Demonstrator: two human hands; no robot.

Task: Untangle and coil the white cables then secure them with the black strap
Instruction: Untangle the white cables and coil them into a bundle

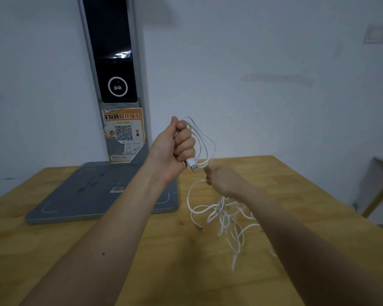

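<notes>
My left hand (177,146) is raised above the wooden table (75,250) in a fist, shut on a coil of white cable (205,140) whose loops hang to the right of the fist. A USB plug (194,167) sticks out below the fist. Just lower right, my right hand (223,180) pinches a strand of the same cable. From it the cable runs down to a tangled heap of white cables (228,217) lying on the table. I see no black strap.
A grey flat-based device (93,195) with a tall black-fronted column (113,51) and an orange QR sticker (124,133) stands at the back left of the table. A white wall lies behind. The table's right edge (332,195) drops to the floor.
</notes>
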